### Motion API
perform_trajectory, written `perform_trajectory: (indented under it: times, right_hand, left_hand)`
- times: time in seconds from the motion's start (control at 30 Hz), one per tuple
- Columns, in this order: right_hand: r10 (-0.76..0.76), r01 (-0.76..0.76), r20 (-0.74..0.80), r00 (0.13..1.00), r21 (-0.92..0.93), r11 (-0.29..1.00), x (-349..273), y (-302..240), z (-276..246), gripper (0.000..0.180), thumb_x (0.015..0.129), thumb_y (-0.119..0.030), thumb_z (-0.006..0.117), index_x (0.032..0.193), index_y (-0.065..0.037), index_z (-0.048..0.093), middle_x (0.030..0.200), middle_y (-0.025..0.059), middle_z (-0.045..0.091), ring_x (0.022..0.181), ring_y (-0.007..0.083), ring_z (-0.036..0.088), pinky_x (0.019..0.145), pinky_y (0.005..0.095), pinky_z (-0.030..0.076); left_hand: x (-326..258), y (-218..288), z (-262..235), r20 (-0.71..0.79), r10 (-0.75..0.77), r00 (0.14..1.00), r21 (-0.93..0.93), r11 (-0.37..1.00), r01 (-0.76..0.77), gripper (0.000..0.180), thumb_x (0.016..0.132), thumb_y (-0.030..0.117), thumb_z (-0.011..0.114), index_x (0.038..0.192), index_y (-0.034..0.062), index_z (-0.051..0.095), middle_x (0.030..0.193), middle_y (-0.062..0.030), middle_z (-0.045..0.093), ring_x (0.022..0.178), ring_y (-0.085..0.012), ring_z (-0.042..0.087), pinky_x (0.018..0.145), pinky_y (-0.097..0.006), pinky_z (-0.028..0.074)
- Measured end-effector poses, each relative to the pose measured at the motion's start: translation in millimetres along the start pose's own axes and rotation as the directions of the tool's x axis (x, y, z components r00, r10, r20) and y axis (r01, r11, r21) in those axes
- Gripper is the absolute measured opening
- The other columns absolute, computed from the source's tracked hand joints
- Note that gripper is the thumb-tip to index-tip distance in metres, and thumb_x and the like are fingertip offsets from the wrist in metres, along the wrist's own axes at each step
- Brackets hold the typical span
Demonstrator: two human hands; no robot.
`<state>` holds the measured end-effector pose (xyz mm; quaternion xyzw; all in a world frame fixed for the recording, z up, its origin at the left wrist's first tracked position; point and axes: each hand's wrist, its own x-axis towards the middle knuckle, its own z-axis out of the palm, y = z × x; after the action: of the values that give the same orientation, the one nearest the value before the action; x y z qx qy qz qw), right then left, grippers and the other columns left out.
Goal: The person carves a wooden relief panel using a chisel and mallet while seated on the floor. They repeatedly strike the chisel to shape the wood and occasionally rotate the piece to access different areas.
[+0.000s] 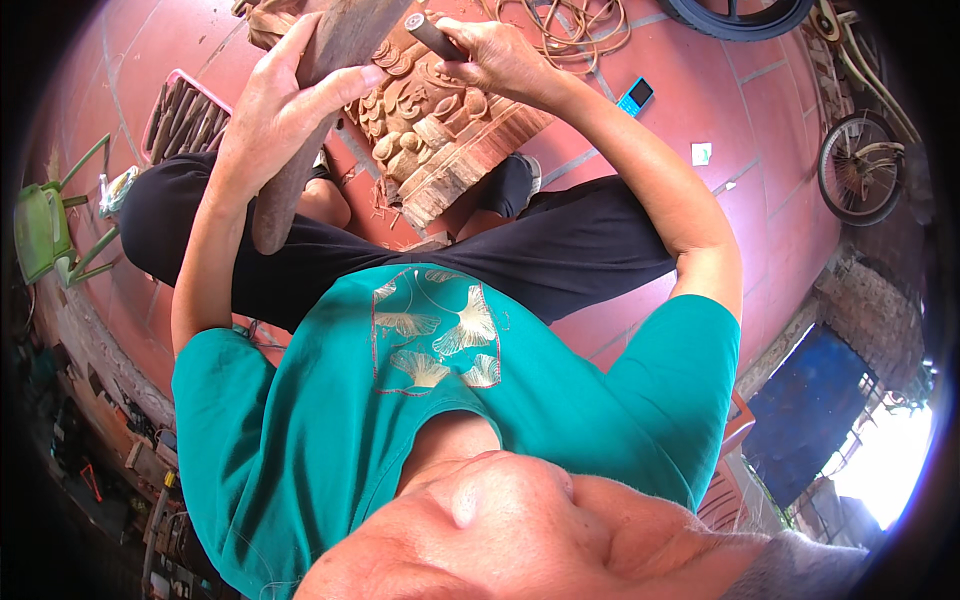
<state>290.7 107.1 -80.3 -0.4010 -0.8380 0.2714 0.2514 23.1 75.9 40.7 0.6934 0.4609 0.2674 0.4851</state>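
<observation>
My left hand (275, 125) is wrapped round a long, dark wooden mallet (275, 215) shaped like a club, its thumb lying across the wood. One end of it hangs above my left thigh, while the other runs out past the upper edge. To the right, my right hand (505, 62) grips a chisel (432, 36) by its dark round handle; its blade is out of sight. Below and between both hands lies a carved wooden block (430, 125) with raised scrolls and rounded shapes, set on the floor between my legs. The mallet and my hands cover part of it.
A pink-rimmed tray (178, 76) of dark sticklike tools stands at the left, near a green chair (42, 230). On the red tiles (690, 90) lie a coiled hose (585, 42), a blue phone (636, 96) and a pale paper scrap (701, 154). A bicycle wheel (835, 165) stands far right.
</observation>
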Motion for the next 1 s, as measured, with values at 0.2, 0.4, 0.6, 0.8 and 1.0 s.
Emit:
perform_trajectory:
  times: [0.2, 0.4, 0.6, 0.8, 1.0]
  right_hand:
    - [0.073, -0.074, -0.02, 0.997, -0.039, 0.996, 0, 1, 9, 0.025, 0.084, -0.017, 0.071, 0.102, -0.004, 0.058, 0.087, 0.0216, 0.066, 0.085, 0.0412, 0.068, 0.077, 0.0499, 0.054]
    - [-0.002, 0.003, 0.046, 0.999, -0.019, 1.0, 4, 2, 5, 0.024, 0.085, -0.019, 0.07, 0.099, -0.005, 0.057, 0.083, 0.0211, 0.067, 0.082, 0.0422, 0.068, 0.072, 0.05, 0.052]
    - [0.048, -0.043, 0.062, 0.997, -0.083, 0.996, 2, 2, 6, 0.028, 0.089, -0.019, 0.07, 0.111, -0.005, 0.061, 0.085, 0.0188, 0.067, 0.079, 0.0347, 0.07, 0.072, 0.0444, 0.055]
    - [0.082, -0.081, 0.003, 0.997, -0.135, 0.988, 4, 1, -15, 0.022, 0.085, -0.016, 0.076, 0.086, 0.0, 0.062, 0.069, 0.0132, 0.066, 0.062, 0.0194, 0.069, 0.062, 0.033, 0.052]
    - [0.176, -0.177, -0.041, 0.983, -0.022, 0.984, -7, 24, -14, 0.025, 0.086, -0.019, 0.073, 0.096, -0.002, 0.058, 0.071, 0.0161, 0.063, 0.068, 0.0299, 0.069, 0.063, 0.0414, 0.052]
  left_hand:
    - [-1, -34, 8, 0.082, -0.079, 0.994, 0.46, 0.887, 0.033, 0.062, 0.089, 0.042, 0.074, 0.128, -0.0032, 0.056, 0.101, -0.0174, 0.069, 0.094, -0.0251, 0.065, 0.089, -0.04, 0.051]
    - [-3, -21, 3, -0.012, -0.008, 1.0, 0.078, 0.997, 0.009, 0.046, 0.094, 0.032, 0.072, 0.124, 0.0003, 0.058, 0.088, -0.006, 0.063, 0.079, -0.0121, 0.058, 0.071, -0.029, 0.048]
    - [-4, -28, 6, 0.081, -0.057, 0.995, 0.316, 0.948, 0.028, 0.054, 0.091, 0.04, 0.072, 0.12, -0.0018, 0.056, 0.087, -0.0165, 0.065, 0.081, -0.0265, 0.066, 0.079, -0.04, 0.051]
    - [-8, -21, 7, 0.149, -0.089, 0.985, 0.224, 0.973, 0.055, 0.063, 0.089, 0.045, 0.073, 0.125, -0.0032, 0.057, 0.102, -0.0215, 0.067, 0.097, -0.0281, 0.065, 0.087, -0.04, 0.05]
    - [-3, -17, 4, 0.063, -0.03, 0.998, 0.176, 0.984, 0.019, 0.067, 0.089, 0.045, 0.073, 0.134, -0.0018, 0.056, 0.111, -0.0186, 0.068, 0.103, -0.0262, 0.065, 0.093, -0.037, 0.05]
